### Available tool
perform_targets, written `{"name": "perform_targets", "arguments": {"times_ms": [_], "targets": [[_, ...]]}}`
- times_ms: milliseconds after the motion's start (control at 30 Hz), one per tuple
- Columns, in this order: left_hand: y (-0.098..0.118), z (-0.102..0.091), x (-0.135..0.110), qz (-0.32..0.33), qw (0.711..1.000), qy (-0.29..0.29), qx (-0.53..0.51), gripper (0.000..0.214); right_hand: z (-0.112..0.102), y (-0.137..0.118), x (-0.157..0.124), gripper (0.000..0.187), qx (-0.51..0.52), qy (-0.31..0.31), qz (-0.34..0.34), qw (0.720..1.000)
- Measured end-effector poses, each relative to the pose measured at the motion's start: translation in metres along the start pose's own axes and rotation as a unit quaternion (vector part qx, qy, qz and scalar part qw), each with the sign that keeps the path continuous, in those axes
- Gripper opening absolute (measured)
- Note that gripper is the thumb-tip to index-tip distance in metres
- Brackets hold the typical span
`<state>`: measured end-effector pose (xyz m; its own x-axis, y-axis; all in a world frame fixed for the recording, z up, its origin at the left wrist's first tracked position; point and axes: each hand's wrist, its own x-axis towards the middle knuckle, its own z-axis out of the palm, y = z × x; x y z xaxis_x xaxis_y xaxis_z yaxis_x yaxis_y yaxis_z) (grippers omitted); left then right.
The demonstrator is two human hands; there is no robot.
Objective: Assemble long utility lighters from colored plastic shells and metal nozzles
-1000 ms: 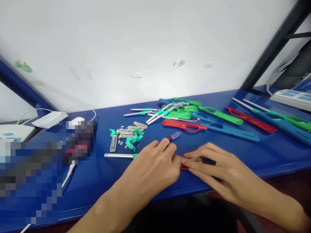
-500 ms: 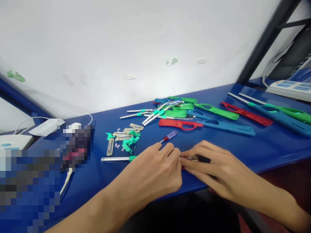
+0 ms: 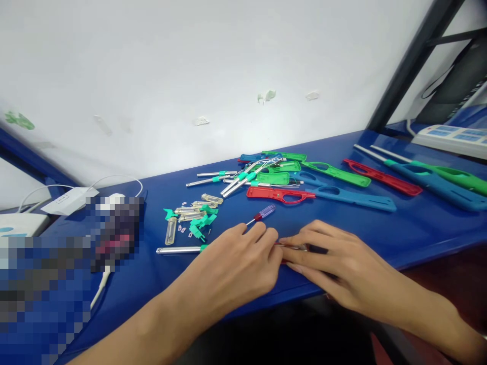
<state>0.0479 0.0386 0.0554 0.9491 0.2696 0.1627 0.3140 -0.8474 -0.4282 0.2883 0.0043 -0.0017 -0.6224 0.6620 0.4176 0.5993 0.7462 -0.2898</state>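
My left hand [image 3: 243, 263] is closed over a disassembled long-nosed lighter [image 3: 178, 250], its metal tube sticking out to the left. Curled fingers cover most of its handle. On the handle's other end, my right hand [image 3: 335, 261] pinches between thumb and fingers, where bits of red casing and a clear part show. The exact part between those fingertips is mostly hidden. Just beyond my left knuckles lies a small screwdriver [image 3: 266, 212] with a purple, see-through handle.
Clear fuel tanks [image 3: 171, 230] and green plastic pieces [image 3: 198, 230] lie left of the screwdriver. Behind are loose metal tubes [image 3: 239, 183], a red casing half [image 3: 276, 194] and a blue casing half [image 3: 353, 197]. Whole lighters [image 3: 429, 180] and a power strip [image 3: 452, 139] are at right.
The whole view has shifted slightly left. Both hands keep nearly the same hold on the lighter, with only a small movement of the fingers.
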Motion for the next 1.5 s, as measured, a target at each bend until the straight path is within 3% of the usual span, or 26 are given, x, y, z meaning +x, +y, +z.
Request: {"name": "perform_targets", "arguments": {"times_ms": [233, 433, 633, 867, 1100, 1500], "targets": [[-0.009, 0.009, -0.014, -0.110, 0.980, -0.045, -0.159, 0.029, -0.001, -0.003, 0.000, 0.040, -0.052, -0.032, -0.004, 0.998], [-0.007, 0.011, -0.028, -0.211, 0.956, -0.004, -0.204, 0.029, -0.005, -0.006, 0.004, 0.043, -0.082, -0.052, -0.021, 0.995], [-0.001, 0.006, -0.058, -0.260, 0.929, 0.025, -0.260, 0.015, -0.006, -0.007, 0.004, 0.045, -0.111, -0.063, -0.027, 0.991], [0.012, 0.020, -0.093, -0.344, 0.903, 0.090, -0.243, 0.023, -0.009, -0.005, 0.007, 0.043, -0.076, -0.046, -0.023, 0.996], [0.020, 0.028, -0.102, -0.372, 0.893, 0.135, -0.215, 0.023, -0.009, 0.006, 0.013, 0.042, -0.042, -0.046, -0.019, 0.998], [0.020, 0.030, -0.105, -0.344, 0.898, 0.109, -0.253, 0.037, -0.006, 0.005, 0.014, 0.033, -0.028, -0.018, -0.010, 0.999]]}}
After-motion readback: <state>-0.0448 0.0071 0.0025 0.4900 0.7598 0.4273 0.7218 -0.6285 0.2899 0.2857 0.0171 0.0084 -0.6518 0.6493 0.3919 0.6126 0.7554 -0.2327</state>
